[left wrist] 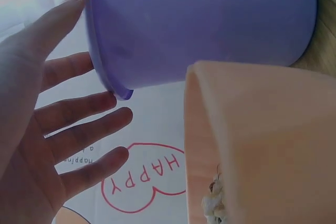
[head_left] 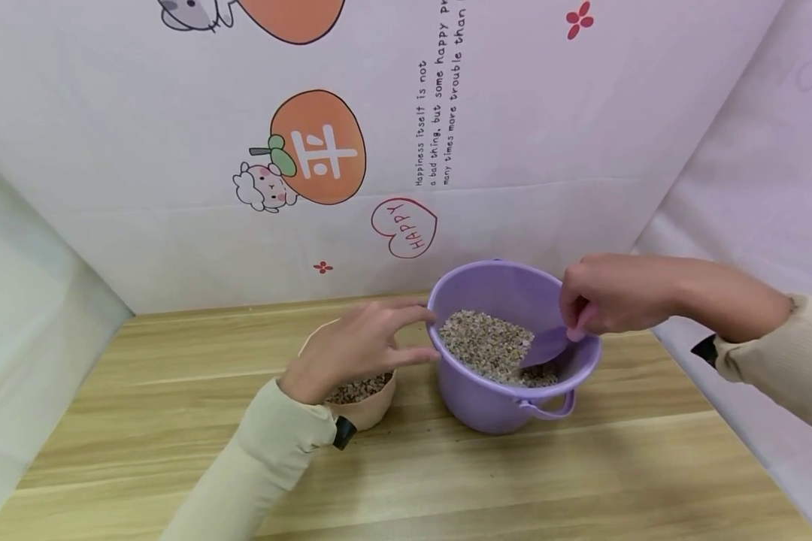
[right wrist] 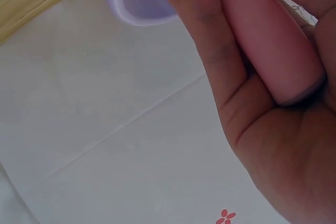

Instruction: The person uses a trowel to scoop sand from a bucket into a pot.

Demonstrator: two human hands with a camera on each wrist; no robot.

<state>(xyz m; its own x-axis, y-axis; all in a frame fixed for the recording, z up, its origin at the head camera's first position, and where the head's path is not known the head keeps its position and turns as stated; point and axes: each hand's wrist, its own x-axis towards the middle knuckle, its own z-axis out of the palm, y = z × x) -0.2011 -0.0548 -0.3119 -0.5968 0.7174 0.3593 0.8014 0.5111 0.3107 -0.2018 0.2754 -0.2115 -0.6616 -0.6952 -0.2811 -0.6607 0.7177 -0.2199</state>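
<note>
A purple bucket (head_left: 480, 406) holds a bed of coarse grey-beige gravel (head_left: 480, 342). My right hand (head_left: 616, 293) grips the pink handle (right wrist: 273, 40) of a small hand trowel, whose purple blade (head_left: 546, 347) dips into the gravel at the bucket's right side. The blade's tip is hidden in the grains. My left hand (head_left: 359, 342) touches the bucket's left rim with its fingertips, the fingers spread and nearly straight in the left wrist view. Beneath that hand stands a peach-coloured pot (head_left: 372, 409) with brownish gravel inside, partly covered by the hand and wrist.
Both containers stand on a wood-grain table (head_left: 514, 488), the pot just left of the bucket. A white printed sheet (head_left: 514, 150) rises behind the bucket. The bucket's handle (head_left: 551, 409) hangs at its front right. A few specks lie on the tabletop.
</note>
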